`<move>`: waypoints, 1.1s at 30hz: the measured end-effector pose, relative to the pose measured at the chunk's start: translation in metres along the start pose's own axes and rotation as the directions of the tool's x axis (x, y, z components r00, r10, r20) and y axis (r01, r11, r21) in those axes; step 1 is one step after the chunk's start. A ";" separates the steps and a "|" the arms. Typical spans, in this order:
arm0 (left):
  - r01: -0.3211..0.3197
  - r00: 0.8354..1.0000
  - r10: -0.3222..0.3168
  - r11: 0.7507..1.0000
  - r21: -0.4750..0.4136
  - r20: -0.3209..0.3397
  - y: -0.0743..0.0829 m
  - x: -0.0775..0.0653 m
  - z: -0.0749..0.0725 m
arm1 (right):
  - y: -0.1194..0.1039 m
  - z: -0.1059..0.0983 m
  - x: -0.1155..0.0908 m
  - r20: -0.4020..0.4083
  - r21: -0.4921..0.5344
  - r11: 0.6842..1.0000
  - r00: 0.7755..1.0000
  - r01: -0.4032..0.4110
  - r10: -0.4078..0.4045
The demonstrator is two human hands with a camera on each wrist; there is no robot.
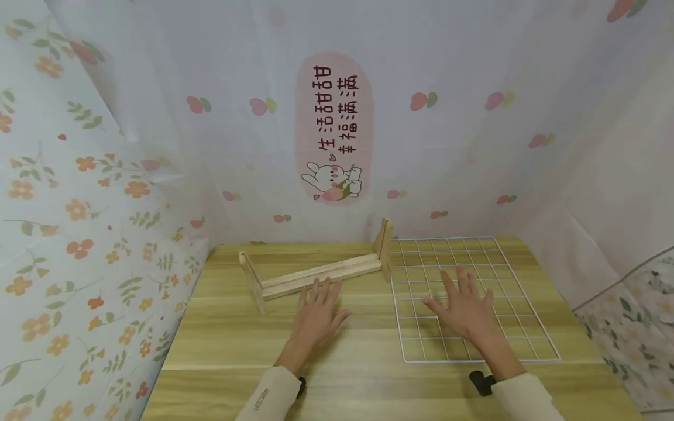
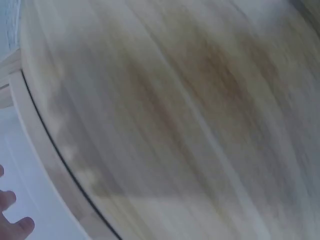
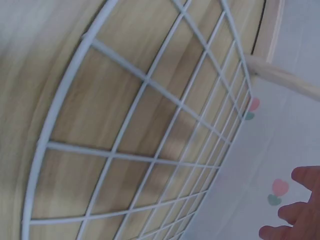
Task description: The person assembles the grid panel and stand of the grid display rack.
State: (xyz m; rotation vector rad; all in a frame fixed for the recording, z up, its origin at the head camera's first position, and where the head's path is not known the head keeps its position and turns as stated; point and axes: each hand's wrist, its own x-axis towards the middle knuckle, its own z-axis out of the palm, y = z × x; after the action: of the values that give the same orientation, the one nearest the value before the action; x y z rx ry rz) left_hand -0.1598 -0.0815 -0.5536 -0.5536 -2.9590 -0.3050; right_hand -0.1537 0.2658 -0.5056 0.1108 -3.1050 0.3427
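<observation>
A white wire grid panel (image 1: 423, 310) lies flat on the right part of the wooden table, its bars also close up in the right wrist view (image 3: 112, 150). Over the grid, my right hand (image 1: 466, 307) is spread with fingers apart; whether it touches the wires I cannot tell. To the left is a wooden stand (image 1: 321, 276) with two end pieces joined by long slats. My left hand (image 1: 316, 318) reaches toward the slats with its fingers extended and grips nothing. In the left wrist view only some fingertips (image 2: 20, 227) show at the lower left edge.
The wooden table (image 1: 363, 386) reaches a cloth backdrop (image 1: 453, 152) printed with fruit and a rabbit. A flowered cloth (image 1: 79, 245) hangs at the left side. The stand's right end piece (image 1: 386, 248) rises beside the grid's left edge.
</observation>
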 end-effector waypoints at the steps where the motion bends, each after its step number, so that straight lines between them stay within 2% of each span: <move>1: 0.006 1.000 -0.006 1.000 0.004 0.004 0.001 0.001 0.001 | 0.002 -0.001 -0.001 -0.001 0.001 1.000 1.000 -0.006 0.006; 6: 0.013 1.000 -0.013 1.000 0.024 0.009 0.004 0.006 0.008 | 0.015 -0.002 -0.002 0.009 0.005 1.000 1.000 -0.026 0.026; 14: -0.021 0.999 0.021 1.000 0.005 0.027 0.012 0.015 0.015 | 0.037 -0.003 0.003 0.020 -0.001 0.999 0.999 -0.050 0.050; 19: -0.050 0.998 0.049 0.999 0.020 0.040 0.023 0.024 0.018 | 0.050 0.000 0.011 0.023 0.011 0.997 0.997 -0.073 0.073; 24: -0.072 0.996 0.069 0.996 0.049 0.061 0.036 0.032 0.026 | 0.060 -0.001 0.013 0.016 0.031 0.995 0.995 -0.099 0.099; 33: -0.108 0.991 0.100 0.991 0.084 0.090 0.057 0.038 0.032 | 0.076 -0.002 0.011 0.045 0.047 0.989 0.989 -0.140 0.138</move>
State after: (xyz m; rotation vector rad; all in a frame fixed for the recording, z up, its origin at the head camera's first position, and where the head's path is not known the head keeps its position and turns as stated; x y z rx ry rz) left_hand -0.1760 -0.0092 -0.5686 -0.7240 -2.9936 -0.1428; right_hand -0.1697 0.3394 -0.5199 -0.0999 -3.1537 0.4270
